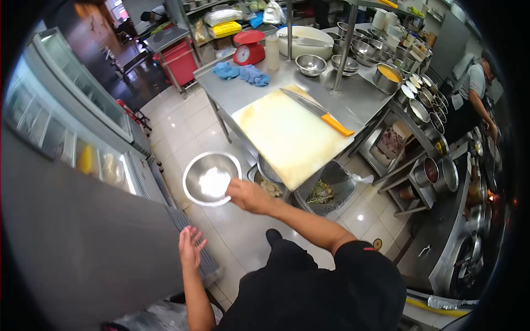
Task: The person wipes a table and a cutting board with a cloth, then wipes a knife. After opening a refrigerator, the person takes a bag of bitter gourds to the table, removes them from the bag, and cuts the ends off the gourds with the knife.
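Note:
My right hand [249, 196] is closed on the rim of a shiny steel mixing bowl [193, 175], held out over the tiled floor. Bright glare fills the bowl's middle, and I see no food in it. My left hand [190, 248] holds nothing; its fingers are apart and partly curled, beside the grey refrigerator door [83, 231]. To the right of the bowl, a white cutting board [281, 132] lies on the steel worktable [221, 91]. On the board rests a large knife [317, 112] with an orange handle.
Blue cloths [241, 73], a red scale [249, 48] and steel bowls [311, 65] stand on the worktable. Under its edge is a lined bin [342, 193] with green scraps. A lit refrigerator [77, 143] is at left. Another person [475, 83] works by the stove at right.

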`<state>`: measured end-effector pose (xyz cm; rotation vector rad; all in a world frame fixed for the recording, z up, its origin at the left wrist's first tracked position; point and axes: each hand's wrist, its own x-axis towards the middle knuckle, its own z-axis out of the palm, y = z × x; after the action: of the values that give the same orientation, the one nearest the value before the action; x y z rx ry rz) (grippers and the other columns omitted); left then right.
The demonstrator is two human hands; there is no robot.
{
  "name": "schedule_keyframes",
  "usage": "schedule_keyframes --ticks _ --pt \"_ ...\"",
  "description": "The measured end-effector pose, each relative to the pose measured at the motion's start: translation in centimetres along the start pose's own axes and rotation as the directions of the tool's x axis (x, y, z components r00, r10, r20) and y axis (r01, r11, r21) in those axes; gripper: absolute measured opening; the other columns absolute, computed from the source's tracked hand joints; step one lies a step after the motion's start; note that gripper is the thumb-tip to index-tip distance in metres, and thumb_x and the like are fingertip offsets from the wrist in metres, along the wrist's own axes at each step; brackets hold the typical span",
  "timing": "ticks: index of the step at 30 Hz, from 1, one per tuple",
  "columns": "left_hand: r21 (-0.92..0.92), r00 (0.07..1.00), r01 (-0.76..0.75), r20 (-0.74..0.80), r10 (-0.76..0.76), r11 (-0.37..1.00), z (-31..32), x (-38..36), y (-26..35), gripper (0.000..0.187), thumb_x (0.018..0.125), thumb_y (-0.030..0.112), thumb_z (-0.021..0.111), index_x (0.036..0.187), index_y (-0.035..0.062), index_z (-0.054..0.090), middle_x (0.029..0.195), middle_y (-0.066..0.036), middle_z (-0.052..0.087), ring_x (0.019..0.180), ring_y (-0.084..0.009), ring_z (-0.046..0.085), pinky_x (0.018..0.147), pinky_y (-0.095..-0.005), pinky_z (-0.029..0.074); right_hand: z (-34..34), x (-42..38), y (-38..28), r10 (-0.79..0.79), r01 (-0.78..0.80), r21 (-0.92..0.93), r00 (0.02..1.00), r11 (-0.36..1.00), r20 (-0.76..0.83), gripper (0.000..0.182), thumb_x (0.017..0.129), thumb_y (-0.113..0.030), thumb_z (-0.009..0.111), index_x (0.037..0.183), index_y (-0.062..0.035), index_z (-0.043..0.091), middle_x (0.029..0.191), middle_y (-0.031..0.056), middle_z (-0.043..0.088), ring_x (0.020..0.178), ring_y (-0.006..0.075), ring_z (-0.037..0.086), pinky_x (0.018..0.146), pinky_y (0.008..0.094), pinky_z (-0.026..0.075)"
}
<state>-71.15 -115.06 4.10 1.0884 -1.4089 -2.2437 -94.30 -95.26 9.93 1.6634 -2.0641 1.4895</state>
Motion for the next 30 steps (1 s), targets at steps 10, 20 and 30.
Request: schedule_keyframes --ticks 10,20,30 --pt "0.621 0.905 0.414 -0.201 -0.375 0.666 -8.1 14.2 -4.9 0.025 0.091 0.030 0.063 0.102 0.0069 0.061 0.078 -0.002 0.059 0.070 -0.0110 0.056 0.057 -0.0278 0.046 -20.2 10.3 30.5 -0.064 -0.343 -0.659 0.857 0.669 -0.512 0.022 0.078 -0.010 0.067 0.096 -0.0012 0.057 0.091 0.0187 0.057 0.085 0.0386 0.056 0.074 0.0455 0.046" --pt "0.832 0.942 0.215 -0.040 -0.332 0.511 -15.6 37.3 -2.8 0.020 0.086 0.023 0.062 0.083 0.0030 0.065 0.070 -0.003 0.062 0.066 -0.0141 0.059 0.059 -0.0334 0.048 -25.8 23.5 37.3 0.371 -0.733 -0.660 0.665 0.164 -0.648 0.038 0.084 -0.025 0.067 0.116 -0.0055 0.057 0.114 0.0193 0.059 0.103 0.0396 0.058 0.086 0.0455 0.048" --pt "0.829 0.988 0.000 0.088 -0.130 0.559 -12.1 54.6 10.3 0.023 0.091 0.019 0.058 0.097 -0.0017 0.062 0.081 -0.006 0.064 0.073 -0.0131 0.058 0.068 -0.0276 0.047 -10.0 29.4 47.0 0.843 -0.833 -0.552 0.276 -0.030 -0.462 0.062 0.085 -0.049 0.061 0.132 -0.0105 0.048 0.110 0.0293 0.061 0.108 0.0435 0.058 0.090 0.0495 0.046"
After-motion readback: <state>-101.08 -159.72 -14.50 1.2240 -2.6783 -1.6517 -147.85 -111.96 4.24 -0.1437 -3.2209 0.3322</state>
